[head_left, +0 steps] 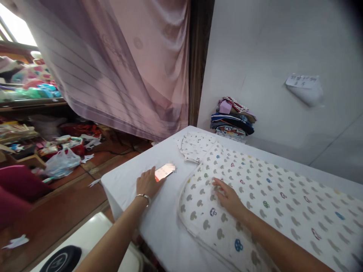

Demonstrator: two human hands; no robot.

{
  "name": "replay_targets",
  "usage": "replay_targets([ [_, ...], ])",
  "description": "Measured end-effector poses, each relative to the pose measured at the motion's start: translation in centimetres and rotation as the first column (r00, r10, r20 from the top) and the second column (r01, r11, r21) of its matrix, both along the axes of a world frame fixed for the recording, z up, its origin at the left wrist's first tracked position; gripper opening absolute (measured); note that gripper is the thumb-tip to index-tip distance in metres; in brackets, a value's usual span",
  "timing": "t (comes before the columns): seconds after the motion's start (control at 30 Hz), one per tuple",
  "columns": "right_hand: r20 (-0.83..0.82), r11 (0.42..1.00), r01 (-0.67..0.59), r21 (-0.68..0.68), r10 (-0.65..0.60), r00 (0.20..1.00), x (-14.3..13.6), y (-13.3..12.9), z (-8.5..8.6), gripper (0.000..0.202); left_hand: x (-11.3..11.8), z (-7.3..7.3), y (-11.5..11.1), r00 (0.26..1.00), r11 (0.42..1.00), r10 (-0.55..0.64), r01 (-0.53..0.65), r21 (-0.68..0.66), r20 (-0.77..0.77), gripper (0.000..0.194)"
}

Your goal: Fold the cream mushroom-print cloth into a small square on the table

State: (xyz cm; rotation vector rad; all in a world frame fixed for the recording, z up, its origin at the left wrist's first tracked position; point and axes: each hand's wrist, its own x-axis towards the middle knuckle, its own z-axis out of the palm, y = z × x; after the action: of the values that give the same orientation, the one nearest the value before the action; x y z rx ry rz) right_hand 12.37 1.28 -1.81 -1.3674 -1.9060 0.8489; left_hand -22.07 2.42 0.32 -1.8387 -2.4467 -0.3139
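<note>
My left hand [148, 183], with a bracelet [144, 197] at the wrist, grips the near end of a smartphone [164, 172] between thumb and fingers. The phone's lit screen faces up, low over the white-covered table. My right hand [228, 196] is over a white blanket [272, 206] printed with mushrooms. Its fingers are loosely bent and apart, with nothing between them. Whether the fingertips touch the cloth I cannot tell. Beyond the blanket's far left corner lies a small white patterned garment [195, 146], partly against the blanket's edge.
Folded clothes [234, 117] are stacked at the table's far side by the wall. A pink curtain [136, 64] hangs behind. To the left, a plastic bag [64, 163] and clutter lie near the floor. A white surface [93, 230] with a round black object [61, 260] stands below my left arm.
</note>
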Motion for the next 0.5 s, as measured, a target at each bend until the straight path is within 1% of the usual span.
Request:
replay_targets([
  [0.1,0.082,0.997,-0.036,0.063,0.03,0.996,1.9,-1.1,-0.4,0.045,-1.9,0.3,0.9,0.997,0.997,0.08,-0.08,0.001,-0.013,0.068],
  [0.17,0.135,0.994,-0.049,0.095,0.036,0.99,3.2,-2.0,-0.5,0.042,-2.1,0.6,1.2,0.992,0.992,0.123,-0.123,0.007,-0.025,0.067],
  [0.2,0.157,0.993,-0.054,0.105,0.038,0.987,3.8,-2.6,-0.5,0.041,-1.7,0.7,1.3,0.992,0.992,0.121,-0.121,0.022,-0.036,0.065],
  [0.23,0.175,0.991,-0.064,0.114,0.044,0.984,4.3,-3.2,-0.5,0.04,-1.0,0.9,1.4,0.995,0.995,0.094,-0.092,0.045,-0.046,0.063],
  [0.3,0.202,0.986,-0.095,0.139,0.066,0.977,5.1,-4.6,-0.6,0.038,1.2,1.0,1.2,0.999,0.995,-0.032,0.035,0.089,-0.039,0.056],
  [0.37,0.223,0.976,-0.132,0.173,0.092,0.971,5.3,-6.2,-0.6,0.038,4.1,1.0,1.0,0.984,0.983,-0.173,0.169,0.069,0.052,0.048],
  [0.4,0.234,0.97,-0.154,0.186,0.108,0.966,5.3,-7.0,-0.6,0.038,5.6,1.0,1.0,0.968,0.976,-0.219,0.216,0.037,0.121,0.045],
  [0.47,0.255,0.959,-0.205,0.197,0.152,0.955,5.1,-8.8,-0.6,0.039,8.3,0.9,0.9,0.937,0.961,-0.265,0.275,-0.014,0.228,0.041],
  [0.5,0.265,0.954,-0.233,0.19,0.179,0.948,4.9,-9.6,-0.5,0.04,9.4,0.8,1.0,0.926,0.956,-0.277,0.293,-0.026,0.255,0.04],
])
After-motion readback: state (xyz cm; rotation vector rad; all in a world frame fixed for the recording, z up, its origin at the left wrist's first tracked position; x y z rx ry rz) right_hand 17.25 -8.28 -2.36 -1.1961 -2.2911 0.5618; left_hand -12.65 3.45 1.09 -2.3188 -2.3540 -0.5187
